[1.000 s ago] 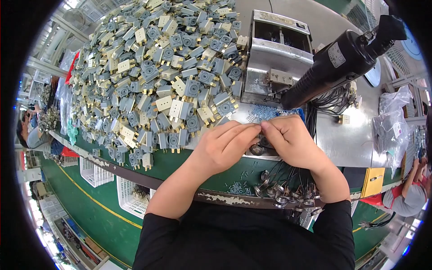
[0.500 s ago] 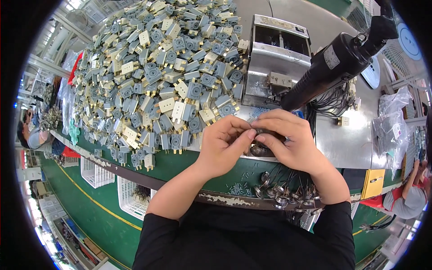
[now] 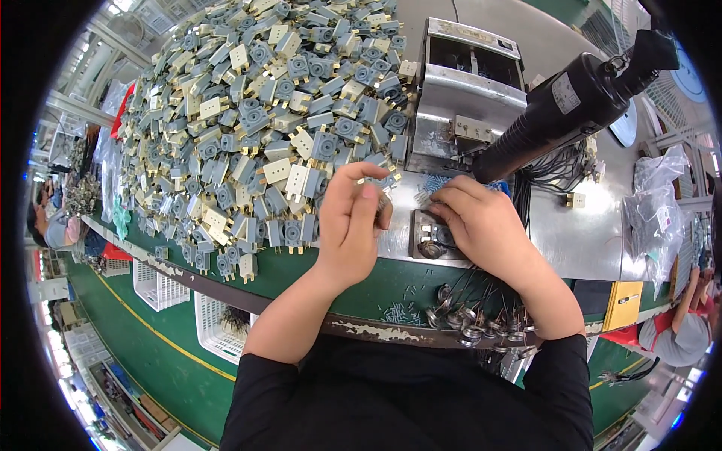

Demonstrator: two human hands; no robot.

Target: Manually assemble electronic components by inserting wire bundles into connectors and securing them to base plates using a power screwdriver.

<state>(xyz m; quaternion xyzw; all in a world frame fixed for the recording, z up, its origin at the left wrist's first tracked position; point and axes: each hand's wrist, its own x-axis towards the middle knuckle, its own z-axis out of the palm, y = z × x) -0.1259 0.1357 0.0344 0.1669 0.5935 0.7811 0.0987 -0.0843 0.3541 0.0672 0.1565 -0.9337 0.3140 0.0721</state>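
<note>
Two bare hands work apart over the bench: the left hand (image 3: 350, 229) is beside the heap of grey-and-cream plastic blocks with brass-coloured prongs (image 3: 259, 120), its thumb and forefinger raised with a gap between; whether its curled fingers hold anything, I cannot tell. The right hand (image 3: 483, 222) bends its fingers down near the small bluish metal screws (image 3: 434, 183); its fingertips are partly hidden, so its grip cannot be told either. Between the hands sits the small rectangular metal fixture (image 3: 417, 234), with a dark, rounded metal piece (image 3: 430, 249) at its near end.

A careless left knuckle could start blocks sliding off the heap. Crowded screws could slip or come up several together. The right forearm, above the round silvery discs with dark wires (image 3: 474, 327), could snag a lead and drag some off the bench edge.
</note>
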